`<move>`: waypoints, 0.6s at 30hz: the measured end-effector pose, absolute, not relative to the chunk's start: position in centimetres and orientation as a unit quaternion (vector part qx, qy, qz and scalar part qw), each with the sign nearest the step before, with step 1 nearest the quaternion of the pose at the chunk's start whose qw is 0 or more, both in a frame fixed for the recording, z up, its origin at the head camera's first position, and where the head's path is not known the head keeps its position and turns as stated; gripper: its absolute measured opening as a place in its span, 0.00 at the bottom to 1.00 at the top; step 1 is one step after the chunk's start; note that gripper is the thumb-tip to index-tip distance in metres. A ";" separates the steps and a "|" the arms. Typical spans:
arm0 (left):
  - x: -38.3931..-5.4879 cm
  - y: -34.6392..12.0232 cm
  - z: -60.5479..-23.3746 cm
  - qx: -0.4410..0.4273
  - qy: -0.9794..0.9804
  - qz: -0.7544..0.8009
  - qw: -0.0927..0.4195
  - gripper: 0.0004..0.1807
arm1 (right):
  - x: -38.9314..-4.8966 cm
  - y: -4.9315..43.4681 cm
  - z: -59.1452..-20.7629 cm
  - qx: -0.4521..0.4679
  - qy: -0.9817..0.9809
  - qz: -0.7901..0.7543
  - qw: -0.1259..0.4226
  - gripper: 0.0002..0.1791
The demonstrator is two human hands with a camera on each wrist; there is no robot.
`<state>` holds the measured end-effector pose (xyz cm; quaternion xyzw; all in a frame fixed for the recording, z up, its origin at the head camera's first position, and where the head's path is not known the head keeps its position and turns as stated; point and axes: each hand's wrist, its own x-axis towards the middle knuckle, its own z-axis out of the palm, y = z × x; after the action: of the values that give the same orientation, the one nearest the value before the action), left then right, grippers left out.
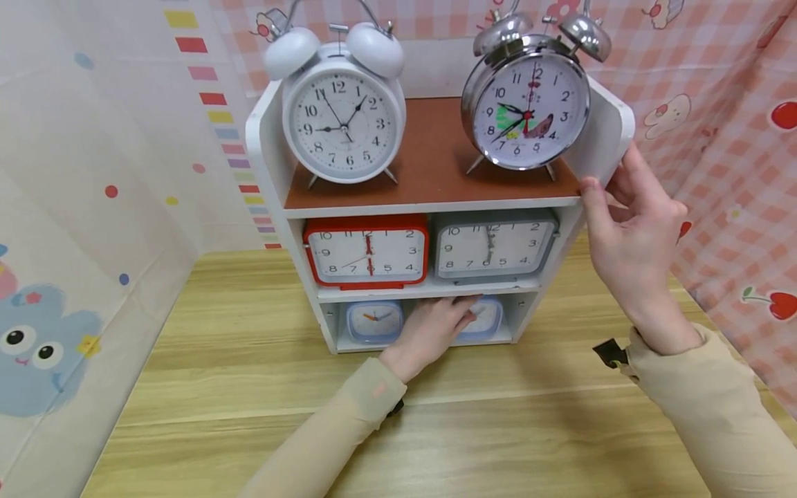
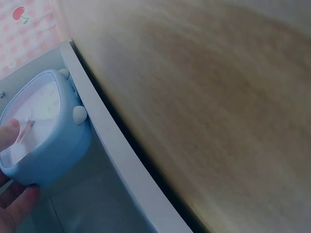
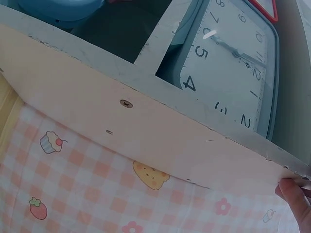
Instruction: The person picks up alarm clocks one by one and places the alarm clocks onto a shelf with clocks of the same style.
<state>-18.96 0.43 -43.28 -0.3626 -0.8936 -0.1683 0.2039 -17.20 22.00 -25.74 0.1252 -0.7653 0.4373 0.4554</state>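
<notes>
A small white shelf unit (image 1: 269,149) with three levels stands on the table. My left hand (image 1: 428,333) reaches into its bottom level and grips a light blue alarm clock (image 1: 490,319) at the right. In the left wrist view the thumb lies across the clock's face, while the other fingers curl behind the blue case (image 2: 60,150). My right hand (image 1: 641,228) holds the unit's right side panel near the top. From the right wrist, its fingers (image 3: 294,196) pinch that panel's front edge. A second blue clock (image 1: 375,321) sits at the bottom left.
On the brown top level stand a white twin-bell clock (image 1: 344,124) and a silver twin-bell clock (image 1: 529,111). A red-framed clock (image 1: 367,252) and a grey-framed clock (image 1: 495,245) fill the middle level. Printed cloth (image 1: 716,138) hangs behind the wood-grain table (image 1: 249,387).
</notes>
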 end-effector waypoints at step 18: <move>-19.1 0.5 -43.4 -0.365 -0.891 -0.174 0.206 0.18 | -16.9 22.0 -25.9 0.131 -0.766 0.430 0.460 0.25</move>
<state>-19.10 0.51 -43.43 -0.3651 -0.8912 -0.1735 0.2059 -16.94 21.96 -25.86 0.1307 -0.7662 0.4297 0.4595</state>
